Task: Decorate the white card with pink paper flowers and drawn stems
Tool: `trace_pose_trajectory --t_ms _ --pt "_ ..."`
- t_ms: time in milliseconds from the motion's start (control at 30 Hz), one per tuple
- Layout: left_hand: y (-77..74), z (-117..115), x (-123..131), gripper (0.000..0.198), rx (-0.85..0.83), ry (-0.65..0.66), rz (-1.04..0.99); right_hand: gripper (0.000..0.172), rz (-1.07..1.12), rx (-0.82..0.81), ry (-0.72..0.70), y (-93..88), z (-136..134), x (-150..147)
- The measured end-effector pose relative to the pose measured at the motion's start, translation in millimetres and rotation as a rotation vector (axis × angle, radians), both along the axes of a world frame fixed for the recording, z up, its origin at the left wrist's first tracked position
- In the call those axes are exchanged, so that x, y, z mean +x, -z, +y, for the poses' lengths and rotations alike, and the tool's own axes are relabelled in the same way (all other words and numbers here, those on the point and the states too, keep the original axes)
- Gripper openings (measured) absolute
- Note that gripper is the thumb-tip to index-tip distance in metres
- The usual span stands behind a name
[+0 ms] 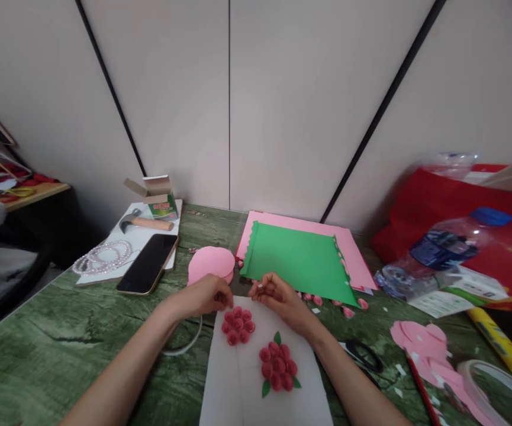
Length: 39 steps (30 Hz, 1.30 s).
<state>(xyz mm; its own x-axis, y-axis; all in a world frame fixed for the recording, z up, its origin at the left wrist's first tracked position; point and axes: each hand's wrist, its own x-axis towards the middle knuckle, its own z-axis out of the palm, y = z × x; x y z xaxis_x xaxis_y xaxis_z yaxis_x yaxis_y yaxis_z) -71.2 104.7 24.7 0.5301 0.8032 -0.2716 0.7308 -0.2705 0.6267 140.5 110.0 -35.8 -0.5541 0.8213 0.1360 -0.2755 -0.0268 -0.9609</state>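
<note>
A white sheet lies before me with two clusters of small red paper rosettes glued on it: an upper cluster and a lower cluster with green leaves. My left hand rests at the sheet's top edge, fingers curled, touching the upper cluster. My right hand is just right of it, fingers pinched together on something small I cannot make out. A green paper sheet lies on a pink sheet behind my hands, and a pink paper disc sits to the left.
A phone, pearl strands, a hammer and a small box sit at the left. Right: plastic bottle, red bag, scissors, pink cut-outs, tape roll, yellow tube.
</note>
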Motion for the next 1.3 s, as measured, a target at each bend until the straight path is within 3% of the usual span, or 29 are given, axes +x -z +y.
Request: trace_pose_trajectory --t_ms 1300 --pt "4.3 1.5 -0.7 0.021 0.002 0.035 -0.094 0.029 -0.022 0.007 0.009 0.1 0.0 -0.6"
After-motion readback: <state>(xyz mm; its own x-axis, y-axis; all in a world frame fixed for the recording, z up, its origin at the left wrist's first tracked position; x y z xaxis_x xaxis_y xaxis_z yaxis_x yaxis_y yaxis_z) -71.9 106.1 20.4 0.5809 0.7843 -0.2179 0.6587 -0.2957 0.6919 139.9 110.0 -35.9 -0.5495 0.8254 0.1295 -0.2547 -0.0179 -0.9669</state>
